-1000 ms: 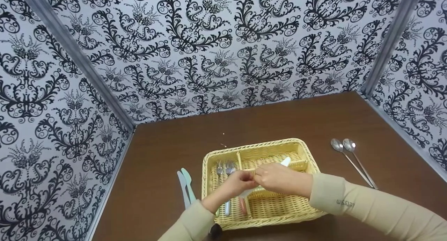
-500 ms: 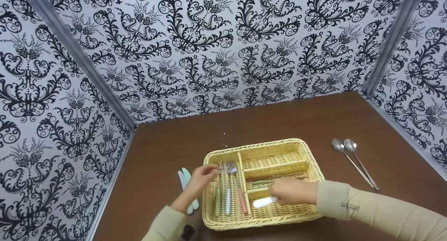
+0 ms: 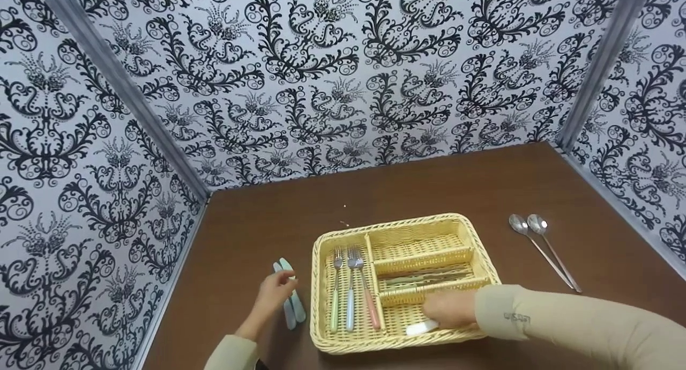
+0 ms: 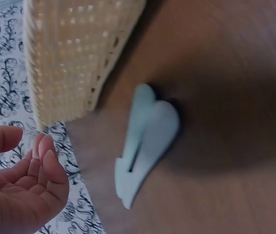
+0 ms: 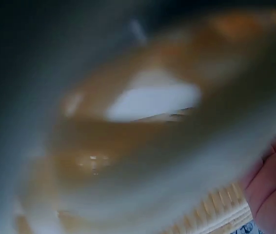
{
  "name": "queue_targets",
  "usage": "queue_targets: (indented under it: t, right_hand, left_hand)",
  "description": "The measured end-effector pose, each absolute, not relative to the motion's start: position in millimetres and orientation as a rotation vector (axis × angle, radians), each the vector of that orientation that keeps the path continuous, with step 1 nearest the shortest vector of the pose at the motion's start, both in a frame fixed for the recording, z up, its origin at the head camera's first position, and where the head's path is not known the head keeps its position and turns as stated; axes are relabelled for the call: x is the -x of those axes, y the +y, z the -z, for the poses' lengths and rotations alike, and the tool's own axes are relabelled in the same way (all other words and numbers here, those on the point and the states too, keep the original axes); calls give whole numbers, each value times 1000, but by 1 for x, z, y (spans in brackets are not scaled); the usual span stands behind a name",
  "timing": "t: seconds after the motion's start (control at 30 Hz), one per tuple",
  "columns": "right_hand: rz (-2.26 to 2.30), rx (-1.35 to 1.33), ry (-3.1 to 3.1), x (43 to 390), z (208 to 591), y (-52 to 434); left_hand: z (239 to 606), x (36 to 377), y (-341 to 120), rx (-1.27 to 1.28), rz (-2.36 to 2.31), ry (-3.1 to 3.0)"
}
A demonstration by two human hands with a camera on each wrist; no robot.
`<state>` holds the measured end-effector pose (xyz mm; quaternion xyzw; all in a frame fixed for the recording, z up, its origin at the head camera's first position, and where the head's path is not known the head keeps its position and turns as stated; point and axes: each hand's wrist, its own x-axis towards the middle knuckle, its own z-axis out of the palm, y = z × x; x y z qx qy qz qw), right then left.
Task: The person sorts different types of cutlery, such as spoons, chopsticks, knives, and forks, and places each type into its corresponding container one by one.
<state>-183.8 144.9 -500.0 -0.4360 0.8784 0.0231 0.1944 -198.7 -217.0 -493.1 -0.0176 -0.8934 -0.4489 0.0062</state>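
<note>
In the head view my left hand [image 3: 274,290] hovers over two pastel knives, a pale green knife [image 3: 299,305] and a pale blue knife [image 3: 290,312], lying on the table left of the basket. The left wrist view shows its fingers loosely curved, holding nothing, beside the knives. My right hand [image 3: 447,308] is low in the front right compartment of the wicker cutlery basket [image 3: 405,344], gripping a white knife. Only the white knife's handle end [image 3: 422,327] shows; my hand hides the rest. The right wrist view is blurred.
Three forks [image 3: 350,289] with green, blue and pink handles lie in the basket's left compartment. Long thin sticks [image 3: 423,278] lie in its middle right compartment. Two metal spoons [image 3: 544,252] rest on the table to the right. Patterned walls [image 3: 332,91] enclose the table.
My hands have parted. The left hand moved left from the basket to above the pastel knives. The right hand lowered the white knife into the front right compartment.
</note>
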Motion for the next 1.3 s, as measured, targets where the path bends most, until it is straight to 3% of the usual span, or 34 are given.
queue_targets:
  t: [0.5, 0.73, 1.13, 1.3]
  right_hand:
    - [-89, 1258, 2522, 179, 498, 140]
    - [-68, 1123, 2541, 185, 483, 140]
    - [319, 1394, 2636, 189, 446, 158]
    - [344, 1344, 2663, 190, 444, 172]
  left_hand:
    - [504, 193, -244, -124, 1322, -2850]
    - [509, 184, -255, -316, 1367, -2949]
    - [531, 178, -257, -503, 1191, -3108]
    - [532, 179, -248, -515, 1199, -3105]
